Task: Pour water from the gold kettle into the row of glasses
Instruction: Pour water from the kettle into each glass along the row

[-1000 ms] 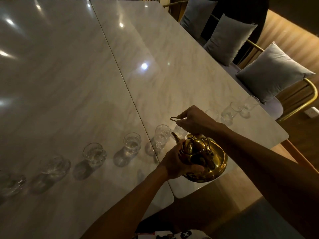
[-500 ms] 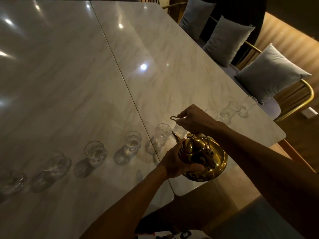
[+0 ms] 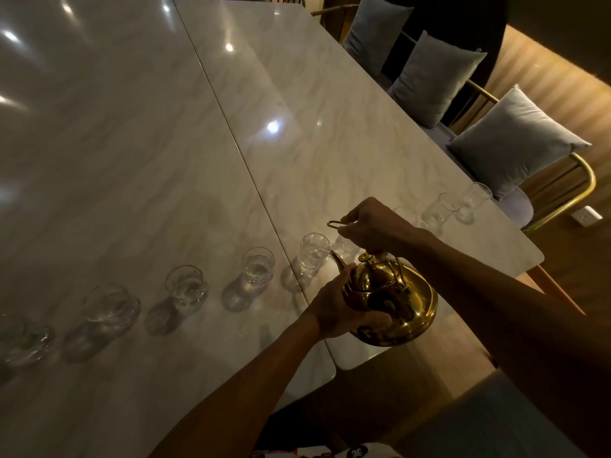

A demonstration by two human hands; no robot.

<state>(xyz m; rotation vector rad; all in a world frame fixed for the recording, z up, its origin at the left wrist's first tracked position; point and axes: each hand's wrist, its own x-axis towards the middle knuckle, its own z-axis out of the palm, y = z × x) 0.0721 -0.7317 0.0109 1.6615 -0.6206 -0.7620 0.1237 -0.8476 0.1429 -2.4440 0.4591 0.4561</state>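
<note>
Holding the gold kettle (image 3: 393, 302) at 5 o'clock over the counter (image 3: 231, 160) edge, the left hand (image 3: 337, 309) has its fingers wrapped on the kettle's side. The right hand (image 3: 373, 226) has its fingers closed on the handle. The spout touches a glass (image 3: 314, 251) at 11 o'clock from the kettle, in the row of glasses.

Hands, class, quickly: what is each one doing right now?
Left hand: closed on the side of the kettle, supporting it.
Right hand: closed on the kettle's handle.
</note>
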